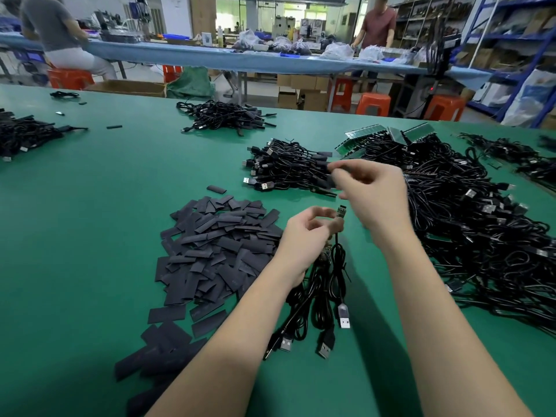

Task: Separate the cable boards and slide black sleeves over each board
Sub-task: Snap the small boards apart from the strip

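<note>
- Looking down over a green work table (90, 206), two bare forearms are seen reaching forward above it.
- A small bunch of black cables (323, 284) is gripped in the left hand (304, 236); one small bare board (341, 211) is held upright above its curled fingers, and the USB plugs (325, 346) trail on the table toward the viewer.
- The right hand (371, 191) is raised just above and behind that board, with thumb and forefinger pinched close together; whether anything is held between them cannot be told, as the hand is blurred.
- A loose pile of flat black sleeves (210, 251) lies just left of the left hand, many still unused.
- A bundle of cables that appear already sleeved (288, 170) is stacked behind the hands, and a further heap (222, 115) lies well beyond.
- A large tangle of cables with green boards still joined in strips (451, 206) spreads at right.
- Judged from these piles, the task is well underway but far from finished; the board in hand is not yet sleeved.
</note>
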The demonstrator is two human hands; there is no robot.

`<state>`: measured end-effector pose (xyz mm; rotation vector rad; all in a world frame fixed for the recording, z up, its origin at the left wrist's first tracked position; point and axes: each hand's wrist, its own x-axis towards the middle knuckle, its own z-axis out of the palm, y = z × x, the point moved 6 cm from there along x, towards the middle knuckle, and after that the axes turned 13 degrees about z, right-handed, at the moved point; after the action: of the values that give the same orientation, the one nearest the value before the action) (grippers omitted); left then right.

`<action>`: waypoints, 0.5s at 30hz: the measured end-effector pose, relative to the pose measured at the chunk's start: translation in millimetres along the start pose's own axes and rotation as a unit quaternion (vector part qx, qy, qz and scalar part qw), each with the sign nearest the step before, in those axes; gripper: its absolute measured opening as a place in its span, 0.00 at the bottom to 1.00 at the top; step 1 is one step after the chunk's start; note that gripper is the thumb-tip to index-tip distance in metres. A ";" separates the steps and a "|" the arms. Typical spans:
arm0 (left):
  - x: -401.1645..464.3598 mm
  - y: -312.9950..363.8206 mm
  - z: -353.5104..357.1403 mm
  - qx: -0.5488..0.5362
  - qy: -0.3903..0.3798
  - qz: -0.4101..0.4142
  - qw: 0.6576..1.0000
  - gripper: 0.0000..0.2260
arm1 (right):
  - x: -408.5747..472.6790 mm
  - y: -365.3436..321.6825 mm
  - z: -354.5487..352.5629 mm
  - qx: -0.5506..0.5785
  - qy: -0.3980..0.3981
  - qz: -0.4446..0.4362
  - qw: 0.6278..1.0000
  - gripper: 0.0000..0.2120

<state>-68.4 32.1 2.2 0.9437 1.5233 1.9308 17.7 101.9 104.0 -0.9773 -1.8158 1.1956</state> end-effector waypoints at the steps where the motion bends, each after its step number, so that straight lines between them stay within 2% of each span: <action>1: -1.5 1.9 -0.5 -0.010 -0.002 0.000 1.000 0.04 | 2.8 10.4 -10.7 0.017 0.017 0.021 0.999 0.08; 4: -0.9 -0.8 -4.4 -0.046 0.013 -0.009 0.999 0.04 | 8.1 44.5 -24.6 0.045 0.017 0.104 0.993 0.09; 6: -0.4 0.2 -3.9 -0.080 0.012 -0.012 0.997 0.04 | 8.3 59.2 -22.5 0.049 -0.028 0.136 0.989 0.09; 11: -2.5 5.2 -4.3 -0.134 0.001 -0.018 0.991 0.04 | 0.4 65.4 -1.4 0.174 -0.174 0.162 0.956 0.03; 15: -2.6 5.2 -4.6 -0.145 -0.005 -0.019 0.989 0.04 | -1.1 68.0 1.1 0.196 -0.177 0.153 0.952 0.07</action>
<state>-70.1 26.0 6.0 0.7895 1.2030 2.0456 30.5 119.2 39.5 -0.8703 -1.6231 1.9429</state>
